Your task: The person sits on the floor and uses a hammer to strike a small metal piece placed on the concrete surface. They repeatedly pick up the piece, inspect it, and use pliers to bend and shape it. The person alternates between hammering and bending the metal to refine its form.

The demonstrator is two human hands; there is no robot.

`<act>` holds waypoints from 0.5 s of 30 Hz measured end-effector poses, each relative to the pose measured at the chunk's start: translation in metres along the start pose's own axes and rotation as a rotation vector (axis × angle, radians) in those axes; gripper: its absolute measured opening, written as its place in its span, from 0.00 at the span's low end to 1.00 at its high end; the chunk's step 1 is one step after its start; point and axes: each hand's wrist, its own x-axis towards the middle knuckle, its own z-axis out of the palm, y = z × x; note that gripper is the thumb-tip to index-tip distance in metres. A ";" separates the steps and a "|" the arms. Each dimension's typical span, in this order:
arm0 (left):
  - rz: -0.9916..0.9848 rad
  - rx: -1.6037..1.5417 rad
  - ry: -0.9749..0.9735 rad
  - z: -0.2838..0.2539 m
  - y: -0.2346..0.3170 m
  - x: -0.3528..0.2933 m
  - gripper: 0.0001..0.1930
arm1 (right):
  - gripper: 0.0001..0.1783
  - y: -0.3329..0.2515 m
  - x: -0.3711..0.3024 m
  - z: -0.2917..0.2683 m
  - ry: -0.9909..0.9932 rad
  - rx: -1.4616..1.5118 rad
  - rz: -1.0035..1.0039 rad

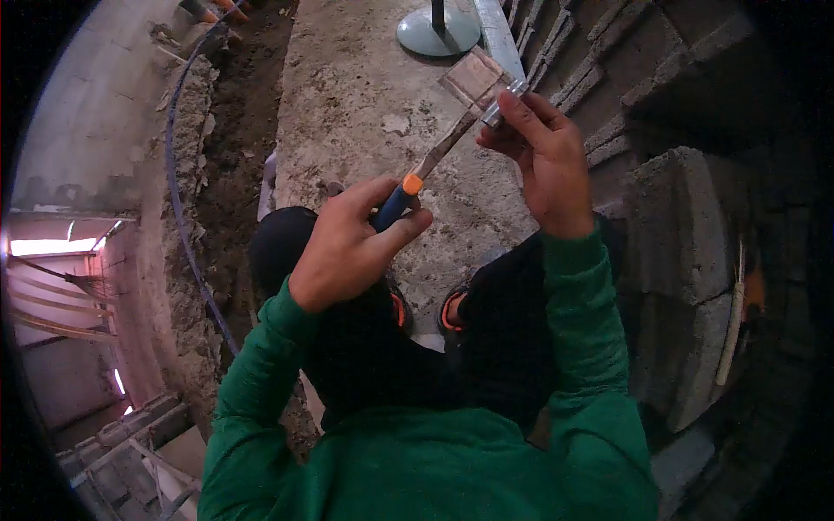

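Two bare hands work together on one tool above a rough concrete slab [365,104]. The left hand [352,247] is curled shut around the blue and orange handle of a scraper [434,156], thumb lying along the grip and pointing up the shank. The scraper slants up and to the right, and its wide flat blade [473,78], smeared with dried grey mortar, sits at the top end. The right hand [543,152] is raised beside that blade; its fingers are closed in a pinch on a small silvery metal piece [504,102] that touches the blade's lower right edge. What kind of piece it is cannot be told. Both forearms wear green sleeves [582,347] that come up from the lower edge, and dark trousers and shoes with orange trim [452,311] show below the hands, standing on the slab near its near end. At the slab's far edge stands a round pale green base with a dark upright pole [437,30]. Along the slab's left edge runs a trench of dark soil [239,113], with a blue cable [178,191] following its far bank. Beside the slab's right edge rises a wall of grey concrete blocks [686,226].
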 end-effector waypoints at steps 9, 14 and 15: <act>0.152 0.141 0.124 -0.002 -0.009 0.002 0.18 | 0.15 -0.003 -0.011 0.025 0.014 -0.163 -0.103; 0.071 0.094 0.204 0.011 0.001 0.013 0.19 | 0.14 -0.006 -0.014 0.011 0.005 -0.284 -0.163; 0.081 0.049 0.249 0.014 0.001 0.010 0.20 | 0.15 -0.007 -0.015 0.007 0.003 -0.323 -0.174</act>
